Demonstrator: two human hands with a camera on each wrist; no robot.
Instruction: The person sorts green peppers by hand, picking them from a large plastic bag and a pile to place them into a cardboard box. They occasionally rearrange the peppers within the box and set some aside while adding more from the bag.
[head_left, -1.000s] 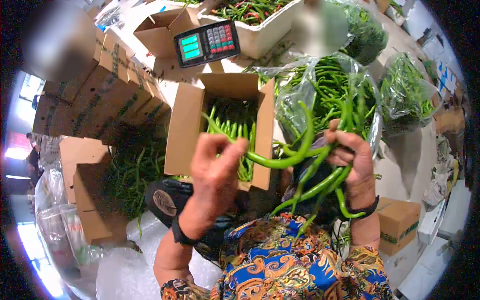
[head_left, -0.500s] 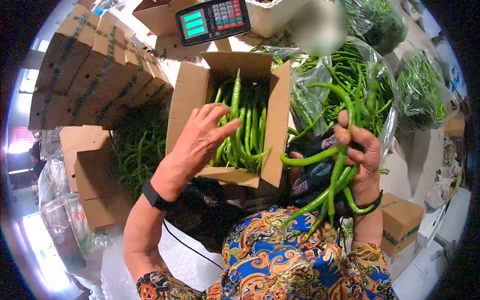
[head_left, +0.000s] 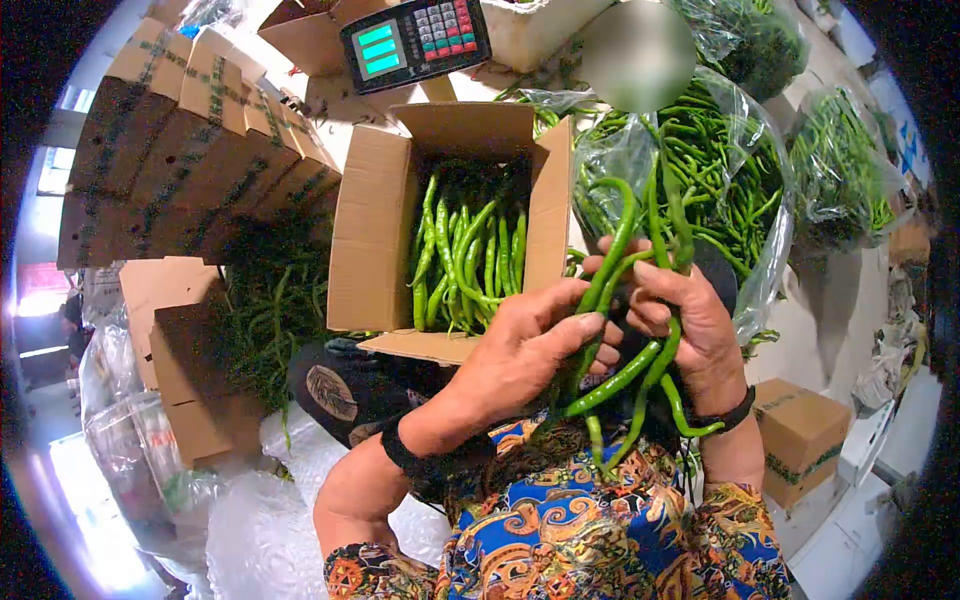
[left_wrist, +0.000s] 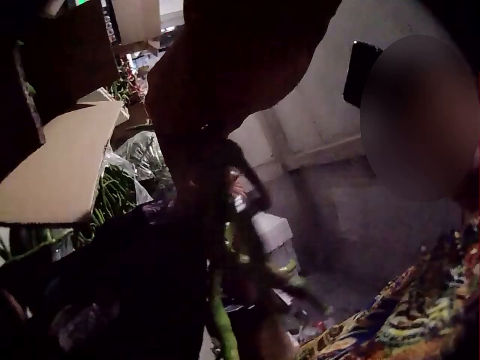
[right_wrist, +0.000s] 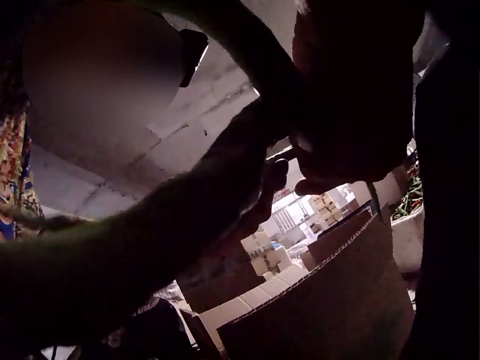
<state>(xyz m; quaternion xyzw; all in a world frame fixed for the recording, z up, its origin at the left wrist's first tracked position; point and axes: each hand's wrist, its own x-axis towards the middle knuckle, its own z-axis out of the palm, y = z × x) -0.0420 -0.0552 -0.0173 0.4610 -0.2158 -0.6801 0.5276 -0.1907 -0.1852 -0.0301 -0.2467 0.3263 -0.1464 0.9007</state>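
Note:
Both hands meet in front of the patterned shirt in the head view. My left hand (head_left: 535,345) pinches a long curved green chili pepper (head_left: 622,225) between thumb and fingers. Right beside it, my right hand (head_left: 695,325) grips a loose bunch of green chili peppers (head_left: 655,385), whose tips stick out above and below the fist. To the left stands an open cardboard box (head_left: 370,235), with green chili peppers (head_left: 480,255) lying lengthwise in it. In both wrist views the hands are mostly dark silhouettes.
A clear plastic bag full of peppers (head_left: 735,160) stands behind the right hand. A scale display (head_left: 415,45) is beyond the box. Stacked cartons (head_left: 150,150) rise at the left, above a dark heap of peppers (head_left: 275,330). A small closed carton (head_left: 800,440) sits at the right.
My left hand went to the open box with a pepper, let it go there, and came back right to pinch another at the bunch. The right hand keeps its grip.

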